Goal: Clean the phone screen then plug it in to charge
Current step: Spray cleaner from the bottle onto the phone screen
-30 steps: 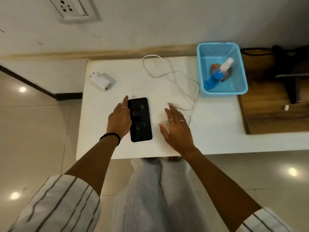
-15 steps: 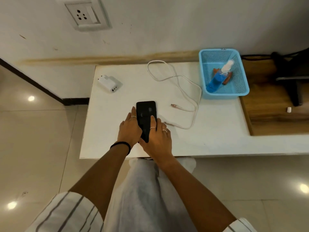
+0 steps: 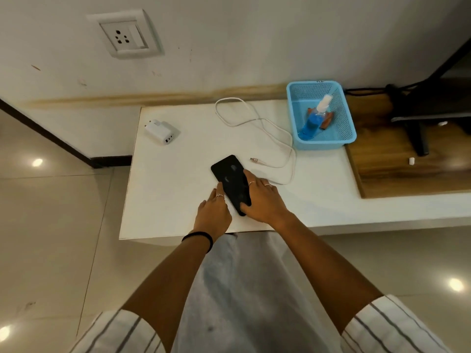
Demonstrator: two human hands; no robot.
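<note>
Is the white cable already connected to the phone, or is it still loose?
Loose. The cable's metal plug lies bare on the white table, apart from the phone and the charger.

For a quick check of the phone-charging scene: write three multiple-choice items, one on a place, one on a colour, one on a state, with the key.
1. Where is the spray bottle?
A. in the basket
B. beside the charger
C. on the floor

2. What colour is the cable?
A. black
B. white
C. red

3. What state is the cable end in?
A. plugged into the phone
B. held in a hand
C. lying loose on the table

Key:
A, the bottle lies inside the blue basket.
B, the cable looped on the table is white.
C, its connector lies apart from the phone, which the right hand holds and the left hand touches.
</note>
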